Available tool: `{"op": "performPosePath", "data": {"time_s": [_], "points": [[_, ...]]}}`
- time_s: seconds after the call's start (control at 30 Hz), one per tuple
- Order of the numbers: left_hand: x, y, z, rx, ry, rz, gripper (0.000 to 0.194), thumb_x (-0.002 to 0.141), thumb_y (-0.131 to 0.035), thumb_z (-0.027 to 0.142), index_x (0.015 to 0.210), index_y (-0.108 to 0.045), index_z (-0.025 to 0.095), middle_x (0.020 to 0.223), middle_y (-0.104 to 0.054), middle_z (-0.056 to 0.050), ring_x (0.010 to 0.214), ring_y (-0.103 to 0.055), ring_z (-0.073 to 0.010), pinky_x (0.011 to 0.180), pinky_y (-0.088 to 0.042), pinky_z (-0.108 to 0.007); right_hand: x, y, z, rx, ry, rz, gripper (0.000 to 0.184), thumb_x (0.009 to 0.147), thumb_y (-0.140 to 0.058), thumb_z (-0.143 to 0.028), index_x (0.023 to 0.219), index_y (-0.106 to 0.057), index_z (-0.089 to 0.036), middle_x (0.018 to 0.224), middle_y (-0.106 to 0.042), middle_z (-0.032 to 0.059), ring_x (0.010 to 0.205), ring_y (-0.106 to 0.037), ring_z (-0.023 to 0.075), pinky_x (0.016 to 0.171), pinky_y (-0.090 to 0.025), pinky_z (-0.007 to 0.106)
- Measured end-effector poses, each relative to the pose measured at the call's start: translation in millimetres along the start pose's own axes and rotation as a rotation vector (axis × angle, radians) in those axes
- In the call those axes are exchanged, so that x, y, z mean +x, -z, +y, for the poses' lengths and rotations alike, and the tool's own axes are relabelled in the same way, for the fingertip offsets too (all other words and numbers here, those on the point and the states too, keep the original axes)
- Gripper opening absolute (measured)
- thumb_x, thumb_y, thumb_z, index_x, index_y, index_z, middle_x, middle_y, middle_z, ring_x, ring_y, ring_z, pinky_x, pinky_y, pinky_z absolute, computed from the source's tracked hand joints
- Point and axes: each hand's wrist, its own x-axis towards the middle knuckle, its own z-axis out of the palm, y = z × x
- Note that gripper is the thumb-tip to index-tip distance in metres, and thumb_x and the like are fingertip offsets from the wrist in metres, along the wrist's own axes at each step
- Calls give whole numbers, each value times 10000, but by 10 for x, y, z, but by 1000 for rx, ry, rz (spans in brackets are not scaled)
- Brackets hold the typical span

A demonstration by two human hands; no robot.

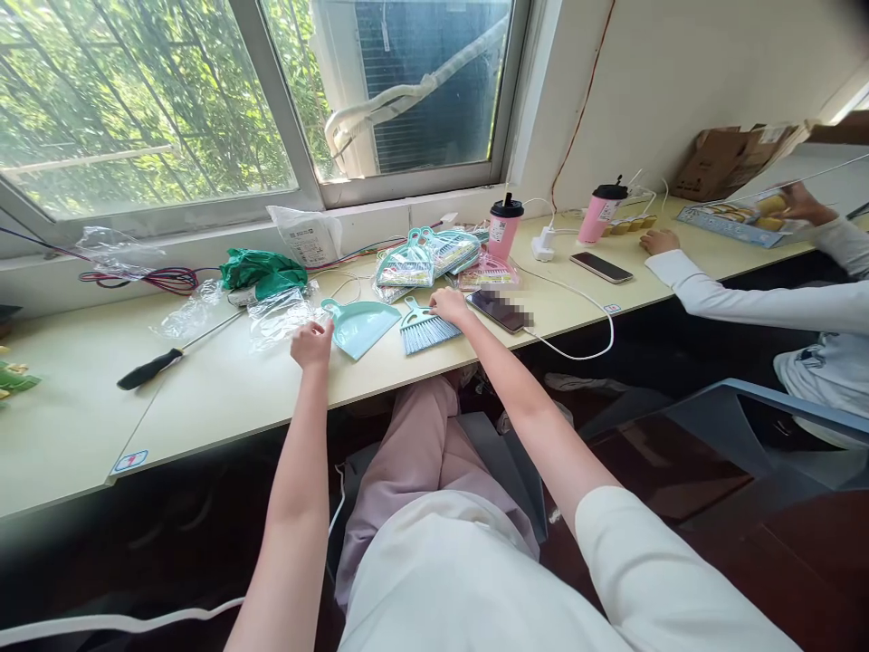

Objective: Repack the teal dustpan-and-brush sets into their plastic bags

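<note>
Here, hands on smooth mint dustpan (367, 324), stiff-bristled brush (427, 333).

Mint dustpan (362, 326), pink cup (503, 234), green bag (263, 273)

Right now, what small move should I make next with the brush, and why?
I'd probably lift the brush slightly rather than slide it. The right hand is at its upper edge, the dustpan sits close on its left, the phone lies to its right, and the bristles point toward the table's near edge.
</note>
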Motion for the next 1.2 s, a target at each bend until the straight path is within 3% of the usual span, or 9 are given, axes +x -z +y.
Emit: {"op": "performPosePath", "data": {"time_s": [0.13,0.23,0.4,0.53,0.7,0.83,0.93,1.1,1.2], "points": [[48,-58,-78,10,6,-147,348,701,-784,445,563,-554,224,809,-625,-122,977,-588,-368,878,-450,-475,-58,27,-25,117,34,45,191,877,-766,-325,1043,-794,-235,1192,-774,78,1162,-677,260,926,-508,334],[15,-43,-60,7,-16,-102,263,731,-731,321,568,-548,226,839,-621,-118,969,-599,-354,866,-455,-455,-135,132,-55,232,67,125,209,926,-692,-300,1116,-756,-238,1162,-782,47,1074,-708,232,877,-507,311],[-88,29,89,-196,-159,28,204,806,-605,251,647,-480,227,973,-604,-69,850,-603,-226,914,-488,-399,-310,451,-180,375,110,378,213,975,-605,-247,1160,-708,-223,1178,-771,61,1065,-704,249,887,-502,333],[-101,8,144,-425,-140,-49,132,775,-560,209,710,-446,225,1075,-642,-66,952,-630,-193,872,-517,-318,-369,549,-403,717,188,441,244,1010,-580,-391,1130,-709,-222,1151,-763,72,1057,-722,228,911,-521,333],[-123,-49,115,-683,42,-324,242,697,-584,224,920,-492,237,989,-688,-53,872,-657,-192,682,-510,-279,-306,200,-831,1019,226,292,311,993,-589,-462,1162,-689,-220,1105,-772,84,1056,-742,217,929,-540,343],[-130,-97,75,-809,115,-474,631,647,-583,204,1275,-522,237,955,-712,-42,780,-669,-176,674,-515,-284,-245,-222,-1111,909,141,257,249,990,-552,-314,1171,-679,-200,1149,-769,101,1075,-739,205,913,-533,309],[-95,-137,59,-866,119,-459,690,635,-580,200,1325,-576,203,1010,-737,-63,855,-702,-199,742,-544,-310,-203,-417,-1201,750,62,318,282,996,-487,-243,1210,-664,-191,1190,-755,115,1108,-715,203,934,-516,302],[-80,-172,56,-949,-19,-556,513,726,-645,325,1209,-700,161,1230,-734,-113,1141,-689,-283,951,-549,-378,-171,-472,-1264,604,187,417,348,1025,-391,-214,1239,-664,-185,1240,-717,133,1187,-654,230,1023,-478,334],[-114,-174,45,-939,-59,-592,590,760,-736,443,1279,-684,167,1243,-740,-118,1168,-685,-296,989,-540,-400,-216,-424,-1320,500,236,451,363,1041,-382,-230,1254,-675,-196,1276,-694,137,1269,-592,258,1096,-429,381]]}}
